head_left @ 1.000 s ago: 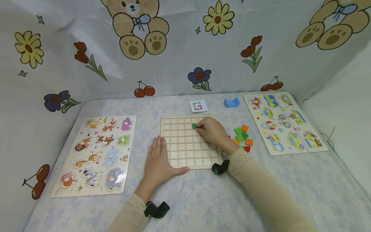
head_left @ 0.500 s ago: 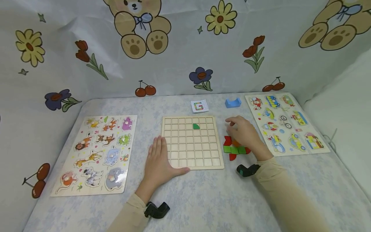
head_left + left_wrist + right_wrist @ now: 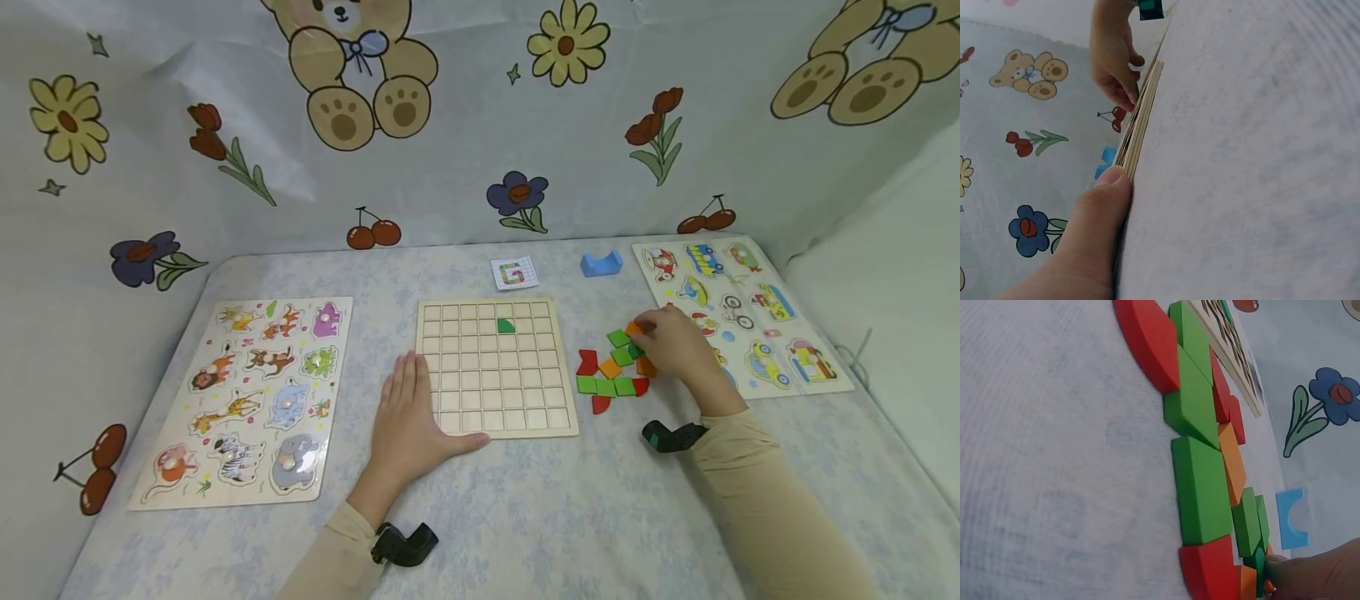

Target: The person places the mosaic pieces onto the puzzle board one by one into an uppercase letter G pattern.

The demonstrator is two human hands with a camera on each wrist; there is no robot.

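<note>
My left hand (image 3: 411, 417) lies with straight fingers along the left side of a wooden grid board (image 3: 495, 379), its thumb (image 3: 1107, 194) against the front edge. One green quarter-round block (image 3: 506, 326) sits in a cell near the board's back. To the right of the board, my right hand (image 3: 681, 346) reaches down into a cluster of small blocks. Its thumb and fingertips pinch an orange square block (image 3: 633, 328) at the cluster's far side. Green squares (image 3: 605, 387), red pieces (image 3: 588, 362) and another orange square (image 3: 610, 368) lie loose there.
Behind the board lies a pattern card (image 3: 514, 273) with a coloured G-like shape, beside a blue notched block (image 3: 601, 264). An animal puzzle board (image 3: 243, 400) lies at left, a vehicle puzzle board (image 3: 738, 317) at right. A printed cloth (image 3: 450, 183) hangs behind the table.
My right hand has let go of the green quarter-round block on the board and moved right to the loose blocks, now at an orange square. The left hand has stayed in place.
</note>
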